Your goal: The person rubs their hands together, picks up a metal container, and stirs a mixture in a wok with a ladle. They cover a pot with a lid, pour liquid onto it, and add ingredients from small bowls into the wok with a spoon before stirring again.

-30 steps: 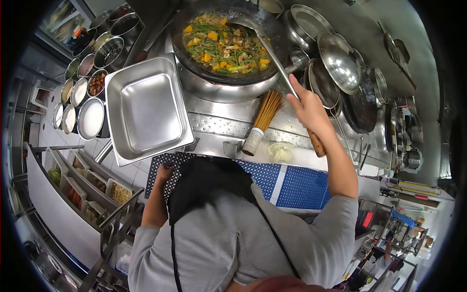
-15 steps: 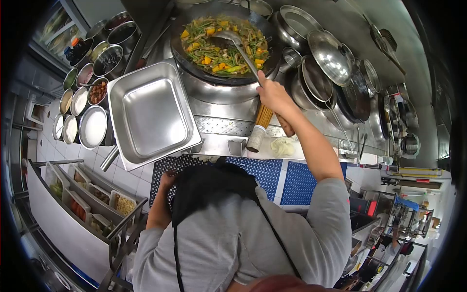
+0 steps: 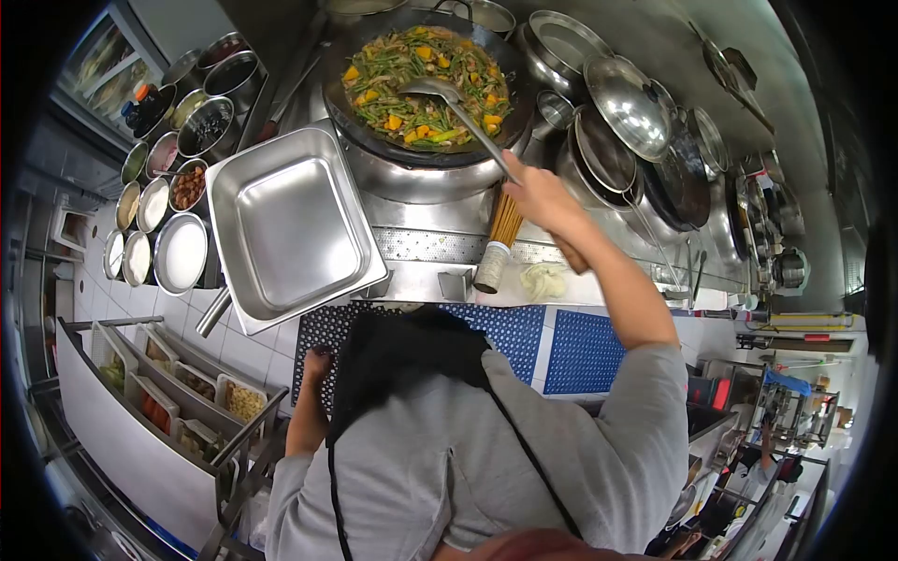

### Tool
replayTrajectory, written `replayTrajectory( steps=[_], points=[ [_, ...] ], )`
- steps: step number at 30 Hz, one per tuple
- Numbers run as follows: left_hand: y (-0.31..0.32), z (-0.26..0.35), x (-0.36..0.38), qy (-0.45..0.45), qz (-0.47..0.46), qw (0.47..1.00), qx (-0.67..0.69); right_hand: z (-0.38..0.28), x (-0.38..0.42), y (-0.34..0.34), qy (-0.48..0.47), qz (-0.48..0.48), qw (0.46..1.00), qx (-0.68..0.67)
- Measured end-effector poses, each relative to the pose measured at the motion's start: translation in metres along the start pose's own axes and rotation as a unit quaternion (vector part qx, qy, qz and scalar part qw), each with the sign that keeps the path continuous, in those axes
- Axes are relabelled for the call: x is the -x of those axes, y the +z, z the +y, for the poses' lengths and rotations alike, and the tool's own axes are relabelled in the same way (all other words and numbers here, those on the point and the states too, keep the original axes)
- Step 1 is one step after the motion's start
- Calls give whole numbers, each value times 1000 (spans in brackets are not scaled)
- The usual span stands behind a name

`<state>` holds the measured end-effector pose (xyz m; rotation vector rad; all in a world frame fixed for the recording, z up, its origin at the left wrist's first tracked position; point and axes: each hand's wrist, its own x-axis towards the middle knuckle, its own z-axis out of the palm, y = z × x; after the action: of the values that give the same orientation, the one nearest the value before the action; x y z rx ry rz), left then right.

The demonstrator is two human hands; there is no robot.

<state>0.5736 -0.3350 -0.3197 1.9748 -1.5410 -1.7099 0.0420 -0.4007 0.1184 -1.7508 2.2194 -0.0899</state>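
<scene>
My right hand (image 3: 537,194) is wrapped round the long shaft of a steel ladle (image 3: 475,131), with its wooden handle end sticking out below my wrist. The ladle's bowl rests over green beans and orange pumpkin pieces (image 3: 388,70) in a large black wok (image 3: 335,110). Low on the left, beside the black apron (image 3: 398,360), hangs my left hand (image 3: 319,363); its fingers are too small and dark to read. Under my right forearm lie a bamboo wok brush (image 3: 496,248) and a pale cloth (image 3: 543,280) on the stove's front ledge.
A deep steel pan (image 3: 290,220) stands left of the wok, a metal handle jutting out below it. Seasoning pots (image 3: 181,252) crowd the far left, above an open drawer (image 3: 140,411) of ingredient tubs. Pots and a domed lid (image 3: 627,107) fill the right side.
The ladle's bowl has shifted slightly left and down across the food, while my right hand has come a little right and lower. My left hand has dropped slightly.
</scene>
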Motion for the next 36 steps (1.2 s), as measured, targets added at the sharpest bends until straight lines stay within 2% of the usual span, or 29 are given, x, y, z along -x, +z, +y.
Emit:
replayTrajectory(
  steps=[1,3,4,7,10,11,14,17,20,22,25,26,28,29,30,32,36],
  points=[
    [2,6,4,-11,6,1000,7,4,10,-12,-12,-5,1000,-4],
    [5,17,2,-31,21,999,21,5,13,-26,25,20,999,-21],
    [4,27,9,-9,18,1000,14,5,13,-29,43,33,998,-31],
    [18,-20,-31,-3,54,998,-21,23,-34,-18,-10,138,990,-27],
    [14,-4,-18,15,44,993,-109,20,-77,6,8,143,990,-7],
    [12,-1,-15,23,45,995,-86,17,-81,15,-5,121,993,0],
    [12,-9,-8,52,54,997,-14,-8,-35,7,-20,41,999,11],
    [4,25,31,-16,46,998,-25,-5,19,-31,-50,40,998,7],
    [1,15,46,-9,39,995,-95,-3,36,-44,-6,48,998,27],
    [-2,13,51,-6,44,992,-116,11,24,-39,-10,90,995,37],
    [-7,-1,34,-42,-17,996,-72,22,6,-40,-18,153,987,41],
    [-2,-34,10,33,17,998,-53,36,-1,-34,-32,180,982,37],
    [2,-42,-12,-20,42,999,1,52,-14,-33,-44,212,976,28],
    [4,-43,-18,-47,54,997,29,54,-18,-35,-18,199,980,0],
    [2,-24,-10,-48,32,998,32,49,-20,-42,8,185,982,-29],
    [4,-18,-12,-30,49,998,24,40,-26,-49,61,156,979,-113],
    [3,17,14,-26,37,996,78,37,-67,-42,108,126,958,-234]
  ],
)
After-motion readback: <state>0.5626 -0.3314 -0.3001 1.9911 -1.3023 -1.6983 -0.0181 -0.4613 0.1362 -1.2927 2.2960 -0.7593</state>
